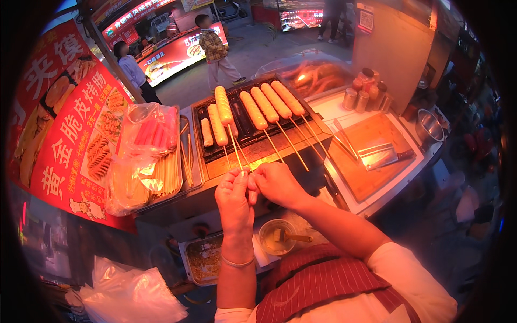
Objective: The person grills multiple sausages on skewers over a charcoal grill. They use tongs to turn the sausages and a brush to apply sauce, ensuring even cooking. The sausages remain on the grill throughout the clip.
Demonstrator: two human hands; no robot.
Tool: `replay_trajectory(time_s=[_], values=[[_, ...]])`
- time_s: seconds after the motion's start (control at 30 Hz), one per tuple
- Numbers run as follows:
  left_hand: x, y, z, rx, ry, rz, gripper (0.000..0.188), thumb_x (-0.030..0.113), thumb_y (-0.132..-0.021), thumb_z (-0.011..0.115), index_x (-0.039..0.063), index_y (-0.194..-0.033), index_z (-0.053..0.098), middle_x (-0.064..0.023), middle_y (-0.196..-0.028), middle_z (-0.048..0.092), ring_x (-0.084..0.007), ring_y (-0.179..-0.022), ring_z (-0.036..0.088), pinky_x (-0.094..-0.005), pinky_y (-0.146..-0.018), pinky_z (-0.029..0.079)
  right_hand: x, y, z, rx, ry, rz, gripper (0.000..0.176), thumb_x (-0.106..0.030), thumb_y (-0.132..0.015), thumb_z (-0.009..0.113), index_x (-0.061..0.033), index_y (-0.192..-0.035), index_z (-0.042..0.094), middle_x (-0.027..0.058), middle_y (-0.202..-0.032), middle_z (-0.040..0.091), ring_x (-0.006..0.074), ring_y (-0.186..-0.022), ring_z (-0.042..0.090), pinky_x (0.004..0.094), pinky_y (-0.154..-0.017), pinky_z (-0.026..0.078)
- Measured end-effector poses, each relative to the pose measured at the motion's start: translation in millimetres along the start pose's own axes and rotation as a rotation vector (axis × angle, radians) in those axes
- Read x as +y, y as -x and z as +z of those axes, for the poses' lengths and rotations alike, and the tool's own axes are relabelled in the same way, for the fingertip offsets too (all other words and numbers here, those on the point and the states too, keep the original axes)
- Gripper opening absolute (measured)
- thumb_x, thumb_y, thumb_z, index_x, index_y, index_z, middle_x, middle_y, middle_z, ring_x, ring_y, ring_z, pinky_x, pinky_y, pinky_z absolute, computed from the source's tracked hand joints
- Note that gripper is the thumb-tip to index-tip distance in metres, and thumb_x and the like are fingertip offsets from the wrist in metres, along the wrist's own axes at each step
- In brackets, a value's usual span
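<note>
My left hand [236, 196] pinches the low end of a bamboo skewer [236, 151]. On that skewer a scored, golden sausage [223, 105] is raised over the dark grill tray [238, 103]. Close against it, my right hand [278, 183] grips the end of a second skewer [243, 154], whose sausage [234, 128] is mostly hidden behind the raised one. To the left on the tray lie a skewered sausage [217, 125] and a short sausage piece [207, 132]. Several skewered sausages [266, 103] rest in a row on the right, sticks over the front edge.
A cleaver [377, 156] and tongs [346, 139] lie on a wooden board [363, 181] at right. Seasoning shakers [361, 101] stand behind. Packaged sausages [153, 129] and bundled skewers [167, 173] sit at left. Below are a brush [293, 237] in a tub [264, 242] and a metal pan [204, 260].
</note>
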State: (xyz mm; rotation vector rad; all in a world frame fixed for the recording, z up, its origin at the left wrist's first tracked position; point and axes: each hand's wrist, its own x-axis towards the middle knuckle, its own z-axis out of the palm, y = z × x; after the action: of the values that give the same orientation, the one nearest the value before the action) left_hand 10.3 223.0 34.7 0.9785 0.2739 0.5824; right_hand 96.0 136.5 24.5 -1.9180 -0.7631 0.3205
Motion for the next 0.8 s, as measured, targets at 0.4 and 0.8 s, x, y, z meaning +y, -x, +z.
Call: replay_trajectory(time_s=[0.4, 0.8], values=[[-27, -17, 22, 0.050, -0.096, -0.078, 0.008, 0.007, -0.095, 0.052, -0.001, -0.094, 0.052, -0.0055, -0.066, 0.058, -0.0075, -0.044, 0.046, -0.0204, -0.040, 0.035, 4, 37, -33, 0.046, -0.087, -0.074, 0.016, -0.009, -0.090, 0.055, 0.0031, -0.091, 0.065, 0.0142, -0.071, 0.065, 0.0198, -0.062, 0.060, 0.0327, -0.056, 0.049], [-12, 8, 22, 0.059, -0.569, -0.143, 0.024, 0.011, -0.095, 0.053, -0.007, -0.109, 0.059, -0.0098, -0.072, 0.066, -0.0085, -0.045, 0.053, -0.0223, -0.040, 0.040, -2, 30, -41, 0.146, 0.333, -0.188, 0.017, -0.010, -0.085, 0.057, 0.0035, -0.093, 0.063, 0.0247, -0.079, 0.065, 0.0394, -0.074, 0.065, 0.0449, -0.065, 0.052]])
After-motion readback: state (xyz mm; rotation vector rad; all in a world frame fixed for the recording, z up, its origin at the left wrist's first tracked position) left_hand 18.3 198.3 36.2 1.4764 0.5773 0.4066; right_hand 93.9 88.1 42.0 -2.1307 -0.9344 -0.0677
